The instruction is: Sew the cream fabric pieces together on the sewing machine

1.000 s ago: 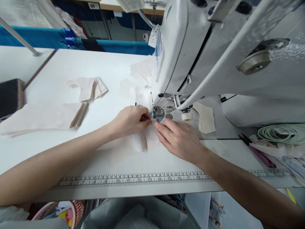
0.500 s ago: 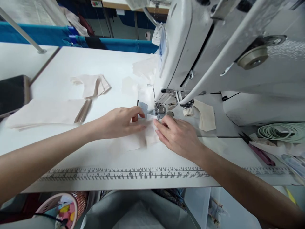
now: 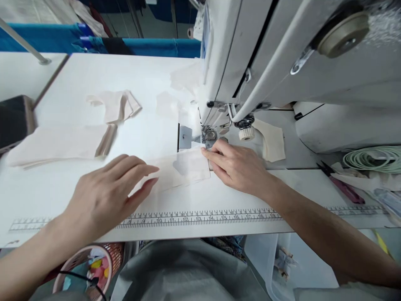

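A thin, pale cloth piece (image 3: pixel 191 169) lies flat on the white table just in front of the sewing machine's presser foot (image 3: pixel 209 136). My right hand (image 3: pixel 239 169) has its fingertips closed on the cloth's right end, close beside the foot. My left hand (image 3: pixel 108 194) is at the cloth's left end, thumb and forefinger apart, with nothing visible between them. Beyond the cloth, a grey metal plate (image 3: pixel 185 137) is set in the table left of the needle area.
Stacked pale cloth pieces (image 3: pixel 59 144) and a smaller pile (image 3: pixel 115 104) lie at the left. A cream piece (image 3: pixel 273 140) rests under the machine arm. Dark-red-handled snips (image 3: pixel 346 188) and coiled green cord (image 3: pixel 372 161) are at the right. A printed ruler (image 3: pixel 200 218) runs along the front edge.
My left hand has moved left and toward me, away from the presser foot, and its fingers have spread. The cloth now lies flatter. My right hand stays beside the foot. The view has shifted slightly.
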